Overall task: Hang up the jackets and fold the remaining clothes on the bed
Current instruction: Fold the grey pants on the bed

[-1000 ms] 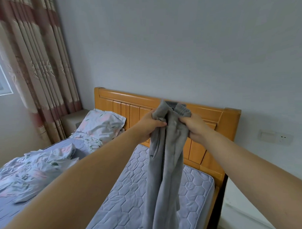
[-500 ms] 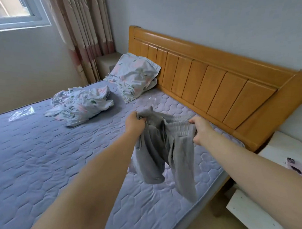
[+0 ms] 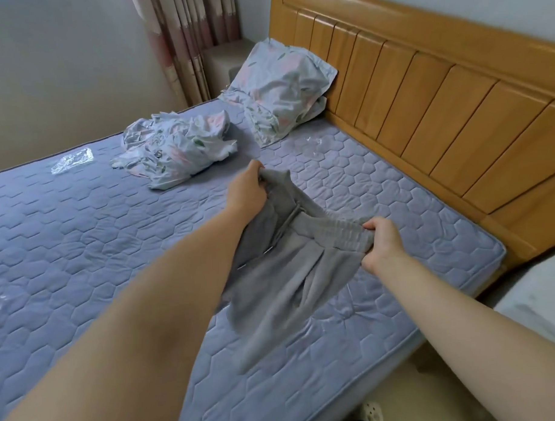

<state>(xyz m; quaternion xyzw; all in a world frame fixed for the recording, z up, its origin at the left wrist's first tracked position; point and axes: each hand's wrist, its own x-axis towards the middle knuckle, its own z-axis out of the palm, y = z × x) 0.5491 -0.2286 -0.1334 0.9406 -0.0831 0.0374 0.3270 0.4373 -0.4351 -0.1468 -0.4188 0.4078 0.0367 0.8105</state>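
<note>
A pair of grey sweatpants (image 3: 281,273) with an elastic waistband and drawstring hangs low over the blue quilted mattress (image 3: 82,242). My left hand (image 3: 247,189) grips the far end of the waistband. My right hand (image 3: 381,243) pinches the near end, so the waistband is stretched between them. The legs trail down onto the mattress towards its front edge.
A crumpled floral sheet (image 3: 176,147) lies mid-bed, and a floral pillow (image 3: 281,87) leans on the wooden headboard (image 3: 438,78). Clear plastic wrap (image 3: 71,160) sits at the far left. A white bedside surface (image 3: 537,299) stands right of the bed. Curtains (image 3: 185,40) hang behind.
The sweatpants came down from chest height in front of the headboard to just above the mattress. My hands have moved apart, spreading the waistband. The view tilted down towards the bed.
</note>
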